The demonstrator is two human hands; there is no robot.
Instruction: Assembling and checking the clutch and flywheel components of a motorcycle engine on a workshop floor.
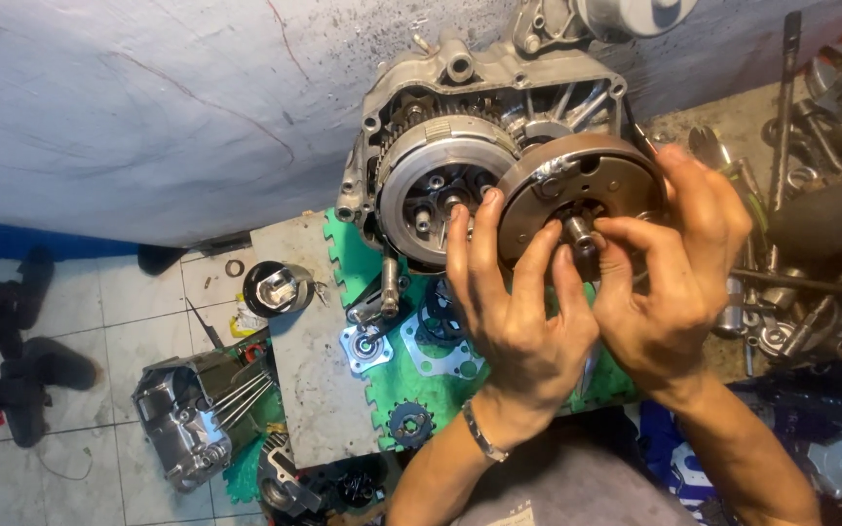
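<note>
Round metal drum (577,190): held up in front of the open engine case (479,117), overlapping the right edge of the clutch assembly (436,185); open face turned toward the camera, short shaft (580,232) poking out at its centre
Left hand (514,307): fingers spread and pressed against the lower left rim and face of the drum, thumb toward the clutch; not closed round anything, just bracing; metal bracelet (481,433) on the wrist
Right hand (679,278): wrapped round the right side of the drum, fingers over the far rim, thumb and forefinger pinched together at the shaft; whether something small sits between them, cannot tell
Engine case: grey cast metal, standing against a pale wall, cover off, gears and clutch exposed
Green foam mat (358,258): under the engine, carrying a gasket (436,346), a small sprocket (410,424) and a square flanged part (364,349)
Grey slab (319,370): left of the mat, resting partly over it
Piston (278,288): lying on the tiled floor just left of the slab
Engine cover (182,414): lower left on the floor, silver, well apart from both hands
Tools and loose parts (801,195): heaped to the right of the drum, near the right hand
</note>
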